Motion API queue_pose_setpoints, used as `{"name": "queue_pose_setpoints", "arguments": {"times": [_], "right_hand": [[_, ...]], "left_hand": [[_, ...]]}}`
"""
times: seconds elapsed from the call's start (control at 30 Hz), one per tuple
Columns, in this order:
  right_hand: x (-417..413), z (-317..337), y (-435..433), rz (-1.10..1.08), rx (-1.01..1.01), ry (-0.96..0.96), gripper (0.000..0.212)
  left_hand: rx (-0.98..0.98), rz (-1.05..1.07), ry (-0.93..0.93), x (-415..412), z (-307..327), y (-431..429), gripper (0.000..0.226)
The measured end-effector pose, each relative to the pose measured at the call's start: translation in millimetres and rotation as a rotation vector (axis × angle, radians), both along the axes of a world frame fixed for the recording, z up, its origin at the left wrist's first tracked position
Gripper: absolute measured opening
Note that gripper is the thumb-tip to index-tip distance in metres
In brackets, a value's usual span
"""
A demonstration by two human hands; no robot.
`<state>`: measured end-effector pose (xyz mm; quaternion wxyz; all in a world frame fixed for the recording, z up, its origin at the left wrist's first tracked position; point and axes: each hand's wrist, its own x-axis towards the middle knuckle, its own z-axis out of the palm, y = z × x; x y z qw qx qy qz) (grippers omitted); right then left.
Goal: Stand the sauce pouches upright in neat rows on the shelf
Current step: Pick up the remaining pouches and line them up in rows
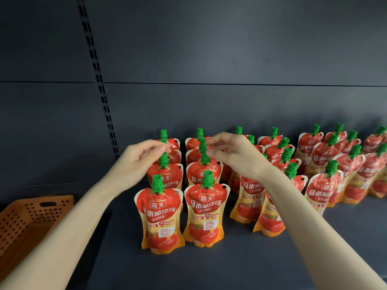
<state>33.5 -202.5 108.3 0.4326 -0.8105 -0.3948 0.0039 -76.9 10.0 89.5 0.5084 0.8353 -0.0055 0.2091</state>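
Sauce pouches (161,216) stand on the shelf (209,266) in columns running front to back, red bodies, green screw caps up. Most are already upright.

Left hand (140,156): fingertips are bunched right at the top of a green cap (163,160), on the second pouch (165,178) of the leftmost column. Can't tell if it pinches the cap or only touches it, because the fingers are blurred. Taking it by the cap makes sense: it's the stiff part, and the soft body would buckle.

Right hand (236,152): thumb and forefinger are curved with a gap between them, holding nothing, just beside the cap of the neighbour pouch (204,174) in the next column. My guess is it is lining up the two columns side by side.

- Nearer the person than both hands: one front pouch per column, squared and facing out.
- Under the right forearm: two pouches (270,222) lean and are turned slightly, out of line. They probably need straightening next.
- Further right of the right hand: a bigger block of pouches (322,191), upright but with looser rows.
- Beyond the fingertips: back-row caps, then the dark back panel (230,59) with a slotted upright (98,80).
- Left of and below the left forearm: an orange perforated basket (27,222). The part in view shows no pouches, so it is likely the supply bin.

Risk: a forearm brushing the leaning pouches could knock them over.
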Motion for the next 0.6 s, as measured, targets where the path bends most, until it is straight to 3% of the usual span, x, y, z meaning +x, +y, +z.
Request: {"name": "queue_pose_setpoints", "arguments": {"times": [0.17,0.33,0.53,0.6], "right_hand": [[-22.4,2.2,-14.9,-0.007,0.153,0.0,0.017],[-41.4,-12.3,-29.3,0.111,0.181,0.17,0.027],[-50.4,-49.1,-37.0,0.167,0.189,0.356,0.042],[-50.0,-62.9,-36.5,0.194,0.207,0.425,0.041]], "left_hand": [[0.024,0.065,-0.125,-18.4,5.2,-10.3,0.027],[-0.052,0.079,-0.159,-44.3,-9.5,-20.6,0.033],[-0.276,0.105,-0.001,-65.4,-41.0,-42.0,0.06],[-0.332,0.126,0.004,-67.6,-50.0,-47.8,0.058]]}}
